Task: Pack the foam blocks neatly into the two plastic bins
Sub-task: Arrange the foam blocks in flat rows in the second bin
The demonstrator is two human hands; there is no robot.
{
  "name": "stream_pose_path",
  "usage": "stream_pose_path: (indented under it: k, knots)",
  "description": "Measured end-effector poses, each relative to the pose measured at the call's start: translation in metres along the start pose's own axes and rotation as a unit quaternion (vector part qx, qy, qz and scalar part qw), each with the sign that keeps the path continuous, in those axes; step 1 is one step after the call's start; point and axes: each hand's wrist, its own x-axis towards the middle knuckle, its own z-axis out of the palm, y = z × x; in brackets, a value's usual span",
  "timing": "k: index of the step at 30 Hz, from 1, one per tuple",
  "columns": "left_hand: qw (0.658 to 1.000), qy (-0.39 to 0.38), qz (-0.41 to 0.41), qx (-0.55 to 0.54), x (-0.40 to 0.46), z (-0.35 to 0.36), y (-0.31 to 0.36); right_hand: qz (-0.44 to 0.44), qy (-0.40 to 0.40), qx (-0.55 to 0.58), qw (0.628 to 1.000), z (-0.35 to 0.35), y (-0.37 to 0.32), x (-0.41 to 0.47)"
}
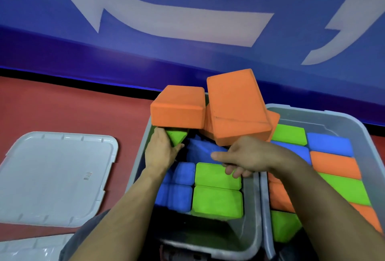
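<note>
Two clear plastic bins stand side by side, the left bin [251, 208] and the right bin [341, 121]. In the left bin blue blocks [177, 187] and green blocks [217, 190] lie flat at the near end. Two large orange blocks [235, 106] sit tilted and loose on top at the far end. My left hand [160, 150] grips a green block [177, 136] under the left orange block [177, 108]. My right hand [248, 156] reaches over a tilted blue block [200, 150], fingers spread and loosely curled, holding nothing I can see. The right bin holds rows of green, blue and orange blocks.
A grey bin lid [54, 177] lies on the red floor [73, 110] to the left, a second lid [31, 248] at the bottom left corner. A blue wall [187, 31] with white markings rises just behind the bins.
</note>
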Motion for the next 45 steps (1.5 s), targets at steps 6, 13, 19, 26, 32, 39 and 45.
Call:
stream_pose_path:
  k: [6, 13, 19, 26, 32, 39, 45]
  knots:
    - [1.000, 0.003, 0.013, 0.008, 0.005, -0.005, 0.006, -0.009, 0.357, 0.077, 0.931, -0.052, 0.023, -0.015]
    - [0.993, -0.018, 0.120, -0.007, 0.024, -0.038, 0.013, 0.062, 0.250, 0.075, 0.963, -0.054, 0.036, 0.025]
    - [0.992, -0.057, 0.111, -0.009, 0.033, -0.057, 0.006, 0.095, 0.247, 0.049, 0.963, -0.055, 0.037, 0.032]
    - [0.992, -0.056, 0.114, -0.023, 0.035, -0.059, 0.007, 0.081, 0.315, -0.043, 0.945, -0.052, 0.028, 0.025]
    - [0.990, -0.078, 0.112, -0.026, 0.038, -0.062, 0.005, -0.172, 0.257, -0.056, 0.949, 0.019, -0.026, 0.019]
    - [0.989, -0.086, 0.114, -0.030, 0.041, -0.066, 0.004, -0.112, 0.143, -0.109, 0.977, 0.096, -0.001, 0.150]
    - [0.990, -0.079, 0.118, -0.025, 0.043, -0.065, 0.001, -0.114, 0.166, -0.123, 0.972, 0.114, 0.003, 0.207]
